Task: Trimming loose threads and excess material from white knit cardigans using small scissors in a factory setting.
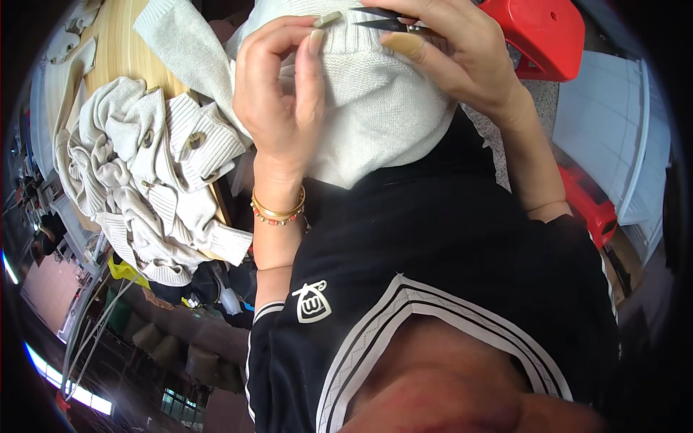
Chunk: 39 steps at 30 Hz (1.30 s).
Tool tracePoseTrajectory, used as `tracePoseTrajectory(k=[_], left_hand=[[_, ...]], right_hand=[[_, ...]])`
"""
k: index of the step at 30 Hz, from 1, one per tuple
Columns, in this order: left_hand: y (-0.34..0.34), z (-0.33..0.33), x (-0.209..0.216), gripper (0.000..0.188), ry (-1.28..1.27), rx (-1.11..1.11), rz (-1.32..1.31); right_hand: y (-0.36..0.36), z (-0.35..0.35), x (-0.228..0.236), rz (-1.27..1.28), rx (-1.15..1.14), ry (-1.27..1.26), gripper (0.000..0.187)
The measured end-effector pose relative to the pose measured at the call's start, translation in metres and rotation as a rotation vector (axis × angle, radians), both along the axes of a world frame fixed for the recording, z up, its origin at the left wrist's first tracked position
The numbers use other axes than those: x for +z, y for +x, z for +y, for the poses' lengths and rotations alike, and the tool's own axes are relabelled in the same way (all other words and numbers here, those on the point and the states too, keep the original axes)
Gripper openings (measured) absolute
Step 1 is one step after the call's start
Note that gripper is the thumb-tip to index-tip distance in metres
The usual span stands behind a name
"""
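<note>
A cream knit cardigan (pixel 382 101) lies bunched over my lap, with its ribbed band near the top of the view. My left hand (pixel 278 86) is closed, thumb and fingers pinching a small olive-green button (pixel 328 19) seen edge-on against the ribbing. In my right hand (pixel 465 54) is a pair of black thread snips (pixel 382 24); the slightly parted blades point left toward the button. A tan bandage (pixel 404 45) covers the tip of my right thumb. Any thread at the button is too fine to make out.
To the left, a heap of cream knit garments (pixel 115 144) with brownish buttons lies on a wooden table (pixel 119 47). One sleeve (pixel 177 43) stretches from my lap onto the table. A red plastic stool (pixel 538 32) stands at the upper right, beside a pale panel (pixel 599 123).
</note>
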<state>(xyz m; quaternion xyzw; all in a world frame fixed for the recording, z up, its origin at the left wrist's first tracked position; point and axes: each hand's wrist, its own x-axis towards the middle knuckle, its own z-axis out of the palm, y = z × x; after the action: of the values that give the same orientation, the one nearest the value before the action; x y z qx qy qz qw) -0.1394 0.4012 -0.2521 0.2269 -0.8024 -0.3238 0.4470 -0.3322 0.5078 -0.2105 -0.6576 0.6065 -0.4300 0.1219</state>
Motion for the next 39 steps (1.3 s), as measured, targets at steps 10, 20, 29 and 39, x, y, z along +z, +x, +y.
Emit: tracePoseTrajectory(k=[10,20,29,39], left_hand=[[-0.003,0.001,-0.005,0.009,0.203,-0.061,0.148],[-0.002,0.0,-0.008,0.009,0.14,-0.053,0.132],[-0.001,0.0,-0.008,0.011,0.03,-0.121,0.081],[0.06,-0.013,-0.013,0.024,0.259,-0.025,-0.046]], right_hand=[[0.003,-0.025,-0.044,0.055,0.011,-0.561,0.032],[0.008,-0.029,-0.043,0.196,-0.087,-0.579,0.031],[0.009,-0.032,-0.046,0.168,-0.118,-0.648,0.027],[0.005,-0.007,-0.011,0.042,-0.223,-0.093,0.033]])
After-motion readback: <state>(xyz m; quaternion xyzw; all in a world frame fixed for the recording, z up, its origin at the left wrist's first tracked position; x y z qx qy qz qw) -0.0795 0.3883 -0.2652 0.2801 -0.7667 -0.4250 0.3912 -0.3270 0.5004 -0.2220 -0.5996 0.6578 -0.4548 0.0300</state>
